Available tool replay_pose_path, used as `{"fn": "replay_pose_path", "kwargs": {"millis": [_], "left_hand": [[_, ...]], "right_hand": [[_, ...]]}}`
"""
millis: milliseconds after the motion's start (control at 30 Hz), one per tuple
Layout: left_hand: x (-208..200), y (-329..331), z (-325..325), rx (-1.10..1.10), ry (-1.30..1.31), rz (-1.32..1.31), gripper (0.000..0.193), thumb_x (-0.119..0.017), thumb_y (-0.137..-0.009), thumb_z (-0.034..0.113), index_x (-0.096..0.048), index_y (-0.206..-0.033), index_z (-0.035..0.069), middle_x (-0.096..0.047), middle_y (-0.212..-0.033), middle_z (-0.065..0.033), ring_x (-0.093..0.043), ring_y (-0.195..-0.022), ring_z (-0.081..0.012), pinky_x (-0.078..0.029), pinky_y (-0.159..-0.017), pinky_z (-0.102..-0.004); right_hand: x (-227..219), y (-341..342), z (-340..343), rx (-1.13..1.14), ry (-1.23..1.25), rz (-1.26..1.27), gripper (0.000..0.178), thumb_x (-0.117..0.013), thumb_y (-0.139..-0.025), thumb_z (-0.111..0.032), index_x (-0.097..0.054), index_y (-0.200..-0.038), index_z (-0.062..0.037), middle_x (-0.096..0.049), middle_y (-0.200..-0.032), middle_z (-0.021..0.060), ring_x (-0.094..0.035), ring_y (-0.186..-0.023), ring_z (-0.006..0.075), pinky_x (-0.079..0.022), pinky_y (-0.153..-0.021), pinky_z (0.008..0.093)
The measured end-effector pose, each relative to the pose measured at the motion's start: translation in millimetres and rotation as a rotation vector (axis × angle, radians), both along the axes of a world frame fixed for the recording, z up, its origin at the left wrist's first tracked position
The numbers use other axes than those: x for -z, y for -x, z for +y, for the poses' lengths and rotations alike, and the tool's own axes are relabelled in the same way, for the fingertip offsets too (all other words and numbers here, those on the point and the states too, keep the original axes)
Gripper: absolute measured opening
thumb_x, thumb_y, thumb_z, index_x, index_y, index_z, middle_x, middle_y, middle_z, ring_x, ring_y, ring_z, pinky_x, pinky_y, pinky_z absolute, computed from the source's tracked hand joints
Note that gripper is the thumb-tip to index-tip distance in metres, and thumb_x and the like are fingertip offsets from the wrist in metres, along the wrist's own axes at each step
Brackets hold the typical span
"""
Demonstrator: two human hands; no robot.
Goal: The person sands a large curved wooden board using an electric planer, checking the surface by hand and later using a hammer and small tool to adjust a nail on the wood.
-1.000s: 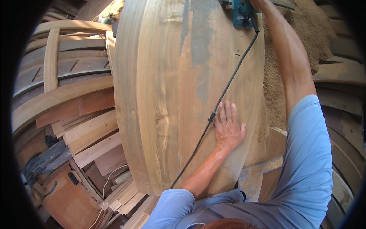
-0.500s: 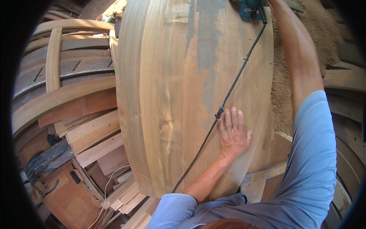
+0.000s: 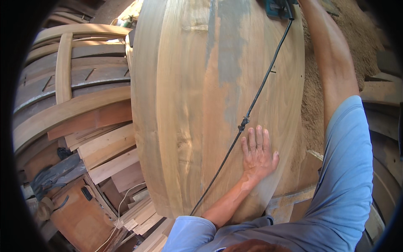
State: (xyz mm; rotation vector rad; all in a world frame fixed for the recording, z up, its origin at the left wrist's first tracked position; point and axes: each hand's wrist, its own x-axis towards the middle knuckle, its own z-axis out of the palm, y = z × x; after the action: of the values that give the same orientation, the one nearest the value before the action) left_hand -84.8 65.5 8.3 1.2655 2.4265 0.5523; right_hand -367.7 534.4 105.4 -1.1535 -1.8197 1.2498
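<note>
A broad wooden panel (image 3: 184, 84), made of joined boards with a grey smeared strip, lies before me. My left hand (image 3: 258, 157) rests palm down on its near right part, fingers stretched and holding nothing. Just left of the fingertips, a black power cord (image 3: 262, 88) with a lumpy, wrapped joint runs diagonally over the wood. It leads to a teal power tool (image 3: 277, 9) on the panel's far right, cut by the upper edge. My right hand (image 3: 303, 1) is at this tool; most of it lies out of view, so the fingers barely show.
Sawdust (image 3: 365, 50) covers the ground right of the panel. At left stand a curved wooden frame (image 3: 64, 67) and stacked planks (image 3: 109, 147). A brown board (image 3: 82, 220) and a thin white cable (image 3: 121, 203) lie at lower left. More timber (image 3: 382, 92) is at far right.
The teal power tool and my right hand have moved farther away along the panel, drawing the cord with them. My left hand stays flat on the wood. The view has shifted slightly.
</note>
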Motion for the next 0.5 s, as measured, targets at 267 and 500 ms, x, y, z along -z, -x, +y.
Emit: {"fn": "replay_pose_path", "kwargs": {"millis": [267,500], "left_hand": [[-0.1,0.4,1.7,-0.008,0.021,-0.01,0.097,-0.067,-0.084,0.041,-0.026,-0.156,-0.01,-0.016,-0.167,-0.032,-0.005,-0.157,-0.0495,-0.001,-0.124,-0.0638],[1.8,-0.3,3.9,-0.027,0.06,0.045,0.096,-0.064,-0.086,0.042,-0.025,-0.157,-0.01,-0.015,-0.168,-0.031,-0.004,-0.157,-0.049,0.001,-0.126,-0.0609]], "right_hand": [[-3.3,-22.6,-13.0,-0.018,0.005,0.206,0.04,-0.066,-0.099,-0.047,-0.066,-0.089,-0.0083,-0.059,-0.071,-0.0011,-0.054,-0.058,0.0091,-0.045,-0.053,0.0286],[13.0,-185.3,-95.4,-0.008,0.285,0.396,0.038,-0.072,-0.097,-0.042,-0.063,-0.078,-0.01,-0.06,-0.069,-0.0016,-0.056,-0.057,0.0076,-0.045,-0.051,0.0272]]}}
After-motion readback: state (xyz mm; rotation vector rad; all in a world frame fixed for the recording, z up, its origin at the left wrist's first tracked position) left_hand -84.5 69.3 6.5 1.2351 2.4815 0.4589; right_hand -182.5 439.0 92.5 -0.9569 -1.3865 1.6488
